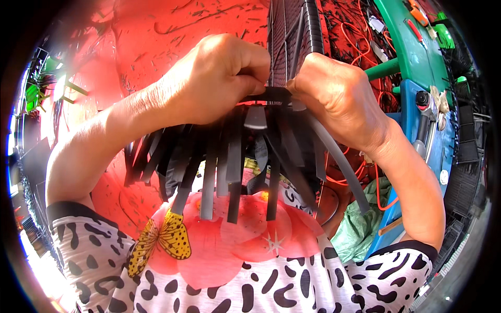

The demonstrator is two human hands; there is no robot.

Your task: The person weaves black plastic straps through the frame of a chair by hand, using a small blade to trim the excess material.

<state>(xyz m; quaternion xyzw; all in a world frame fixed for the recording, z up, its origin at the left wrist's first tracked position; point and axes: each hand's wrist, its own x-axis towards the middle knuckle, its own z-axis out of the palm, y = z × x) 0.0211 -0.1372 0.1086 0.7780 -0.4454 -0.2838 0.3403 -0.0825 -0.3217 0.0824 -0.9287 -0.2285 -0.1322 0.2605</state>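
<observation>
A short black flat strip (275,94) spans the gap between my two hands at the near end of a black woven panel (285,39). My left hand (225,73) is closed, pinching the strip's left part between thumb and bent forefinger. On the other side, my right hand (336,91) is closed too, its fingertips pressed on the strip's right end. Many loose black strip ends (234,156) hang from the near edge toward my chest, some longer than others. My fingers partly hide how the strip passes through the weave.
Black scraps litter the red floor (141,41). At right are a green bench (389,18) with a red-handled tool (414,30), a blue stool (415,161) bearing a power tool (424,117), an orange cord (360,175) and a green sack (360,224). Black woven pieces (468,182) line the far right.
</observation>
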